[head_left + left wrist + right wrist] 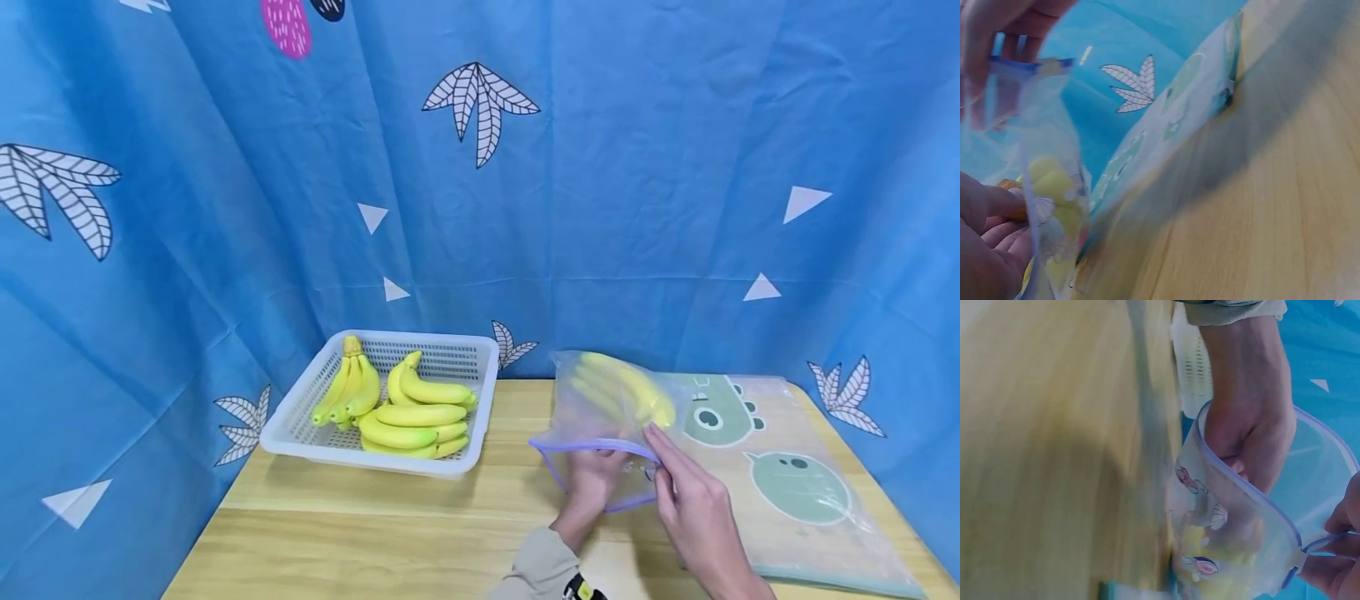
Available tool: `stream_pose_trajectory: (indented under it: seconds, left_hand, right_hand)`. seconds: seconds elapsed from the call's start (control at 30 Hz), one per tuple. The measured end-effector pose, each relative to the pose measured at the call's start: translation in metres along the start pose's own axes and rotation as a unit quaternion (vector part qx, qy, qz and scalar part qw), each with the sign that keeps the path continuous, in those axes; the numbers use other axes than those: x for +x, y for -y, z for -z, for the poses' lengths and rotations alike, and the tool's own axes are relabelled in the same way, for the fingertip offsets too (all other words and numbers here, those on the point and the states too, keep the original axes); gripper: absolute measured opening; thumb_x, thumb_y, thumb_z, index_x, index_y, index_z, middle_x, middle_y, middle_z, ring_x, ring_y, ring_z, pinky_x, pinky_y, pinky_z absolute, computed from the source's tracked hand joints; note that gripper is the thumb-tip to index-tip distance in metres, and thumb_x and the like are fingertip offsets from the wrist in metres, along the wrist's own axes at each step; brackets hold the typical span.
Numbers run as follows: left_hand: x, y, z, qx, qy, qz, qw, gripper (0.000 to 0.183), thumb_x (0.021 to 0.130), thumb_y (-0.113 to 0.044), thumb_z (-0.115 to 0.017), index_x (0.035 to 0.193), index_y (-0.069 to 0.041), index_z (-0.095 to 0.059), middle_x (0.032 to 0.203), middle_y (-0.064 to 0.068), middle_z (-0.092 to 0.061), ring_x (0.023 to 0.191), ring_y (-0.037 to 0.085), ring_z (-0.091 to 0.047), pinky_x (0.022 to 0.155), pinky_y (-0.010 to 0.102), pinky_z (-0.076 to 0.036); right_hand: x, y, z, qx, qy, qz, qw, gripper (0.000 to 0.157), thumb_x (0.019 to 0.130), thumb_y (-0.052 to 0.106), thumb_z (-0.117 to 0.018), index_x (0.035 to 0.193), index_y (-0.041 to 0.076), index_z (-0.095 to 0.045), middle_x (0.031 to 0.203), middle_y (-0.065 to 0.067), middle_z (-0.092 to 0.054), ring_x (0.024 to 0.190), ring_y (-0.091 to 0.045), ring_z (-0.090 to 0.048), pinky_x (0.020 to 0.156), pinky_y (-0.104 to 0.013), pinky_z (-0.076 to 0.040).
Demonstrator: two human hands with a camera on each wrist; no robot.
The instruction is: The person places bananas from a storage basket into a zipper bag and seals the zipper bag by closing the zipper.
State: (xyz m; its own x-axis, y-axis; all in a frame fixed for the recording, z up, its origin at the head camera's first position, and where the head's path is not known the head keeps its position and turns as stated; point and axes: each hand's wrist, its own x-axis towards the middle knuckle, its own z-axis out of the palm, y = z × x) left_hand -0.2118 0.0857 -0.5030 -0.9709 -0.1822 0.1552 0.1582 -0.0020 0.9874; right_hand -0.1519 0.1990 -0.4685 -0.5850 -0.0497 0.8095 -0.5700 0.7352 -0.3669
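Right hand, lower right, pinches the purple rim of a soft, clear plastic bag, probably its best hold; inside, right of centre, the left hand grips a yellow banana bunch, likely light and firm, by its stem.

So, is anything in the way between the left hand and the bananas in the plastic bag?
Nothing visible is. The left hand goes in through the open mouth of the plastic bag and grips the bananas inside, while the right hand holds the bag's edge at one side.
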Motion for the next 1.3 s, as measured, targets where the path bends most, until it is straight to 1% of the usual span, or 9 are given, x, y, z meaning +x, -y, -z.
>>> stream_pose_trajectory:
  seconds: [0.07, 0.2, 0.3, 0.43, 0.53, 0.63, 0.97, 1.2, 1.3]
  left_hand:
    - [0.001, 0.001, -0.001, 0.034, 0.017, -0.012, 0.9992, 0.01, 0.083, 0.003, -0.079, 0.092, 0.006, -0.074, 0.078, 0.007, -0.073, 0.072, 0.01, -0.069, 0.068, 0.021, -0.058]
    - [0.002, -0.005, 0.006, 0.059, 0.079, -0.026, 0.9948, 0.016, 0.089, 0.008, -0.073, 0.104, 0.008, -0.072, 0.093, 0.015, -0.076, 0.086, 0.02, -0.075, 0.076, 0.019, -0.059]
    - [0.002, -0.012, 0.017, 0.078, 0.127, -0.039, 0.9881, 0.021, 0.091, 0.009, -0.07, 0.111, 0.007, -0.073, 0.102, 0.016, -0.076, 0.093, 0.019, -0.075, 0.08, 0.016, -0.056]
    - [0.0, -0.025, 0.032, 0.118, 0.194, -0.088, 0.9699, 0.027, 0.092, 0.012, -0.066, 0.117, 0.006, -0.072, 0.11, 0.016, -0.075, 0.1, 0.015, -0.073, 0.085, 0.014, -0.054]
    - [-0.003, -0.036, 0.045, 0.149, 0.238, -0.12, 0.9524, 0.029, 0.093, 0.01, -0.065, 0.121, 0.003, -0.071, 0.115, 0.013, -0.074, 0.105, 0.013, -0.071, 0.088, 0.015, -0.053]
    - [-0.007, -0.047, 0.056, 0.157, 0.27, -0.117, 0.9428, 0.03, 0.096, 0.006, -0.065, 0.124, 0.0, -0.071, 0.122, 0.009, -0.072, 0.108, 0.01, -0.068, 0.089, 0.014, -0.052]
    - [-0.011, -0.074, 0.082, 0.167, 0.293, -0.132, 0.9321, 0.027, 0.098, -0.003, -0.067, 0.124, -0.006, -0.073, 0.121, 0.0, -0.073, 0.104, 0.002, -0.067, 0.088, 0.014, -0.053]
    - [-0.005, -0.085, 0.107, 0.117, 0.297, -0.198, 0.9269, 0.026, 0.098, -0.003, -0.067, 0.124, -0.003, -0.071, 0.121, 0.006, -0.073, 0.107, 0.01, -0.069, 0.092, 0.024, -0.056]
    - [0.0, -0.094, 0.121, 0.11, 0.284, -0.203, 0.9305, 0.029, 0.097, -0.003, -0.068, 0.127, -0.004, -0.069, 0.122, 0.006, -0.073, 0.108, 0.016, -0.07, 0.095, 0.029, -0.056]
  right_hand:
    - [0.001, 0.001, -0.002, -0.008, -0.002, 0.003, 1.0, 0.054, 0.075, -0.017, -0.068, 0.126, -0.002, -0.071, 0.126, -0.017, -0.07, 0.102, -0.038, -0.07, 0.099, -0.006, -0.04]
    - [0.006, 0.001, -0.003, -0.026, -0.002, 0.005, 1.0, 0.049, 0.077, -0.014, -0.067, 0.125, -0.003, -0.071, 0.124, -0.017, -0.071, 0.075, -0.022, -0.07, 0.067, -0.019, -0.054]
    - [0.012, -0.001, -0.003, -0.027, 0.0, -0.003, 1.0, 0.047, 0.08, -0.014, -0.065, 0.125, -0.003, -0.07, 0.121, -0.019, -0.071, 0.053, -0.005, -0.048, 0.047, -0.024, -0.043]
    - [0.022, -0.007, 0.002, -0.026, -0.004, -0.024, 0.999, 0.044, 0.083, -0.014, -0.064, 0.124, -0.002, -0.071, 0.108, -0.02, -0.075, 0.046, 0.005, -0.026, 0.039, -0.019, -0.028]
    - [0.028, -0.01, 0.004, -0.029, -0.007, -0.035, 0.999, 0.041, 0.084, -0.013, -0.065, 0.122, -0.002, -0.073, 0.106, -0.02, -0.075, 0.048, 0.004, -0.027, 0.04, -0.019, -0.027]
    - [0.033, -0.012, 0.006, -0.032, -0.003, -0.04, 0.999, 0.038, 0.084, -0.013, -0.065, 0.12, -0.002, -0.073, 0.113, -0.021, -0.074, 0.048, 0.002, -0.029, 0.04, -0.019, -0.027]
    - [0.053, -0.016, 0.009, -0.028, 0.008, -0.067, 0.997, 0.031, 0.09, -0.008, -0.064, 0.118, -0.001, -0.074, 0.118, -0.019, -0.072, 0.066, -0.029, -0.069, 0.049, -0.014, -0.04]
    - [0.056, -0.017, 0.008, -0.024, 0.001, -0.106, 0.994, 0.03, 0.091, -0.006, -0.064, 0.117, 0.0, -0.075, 0.108, -0.019, -0.075, 0.071, -0.029, -0.069, 0.057, -0.011, -0.038]
    - [0.057, -0.018, 0.006, -0.023, -0.002, -0.109, 0.994, 0.029, 0.091, -0.007, -0.064, 0.117, 0.0, -0.076, 0.103, -0.021, -0.076, 0.069, -0.027, -0.066, 0.057, -0.013, -0.038]
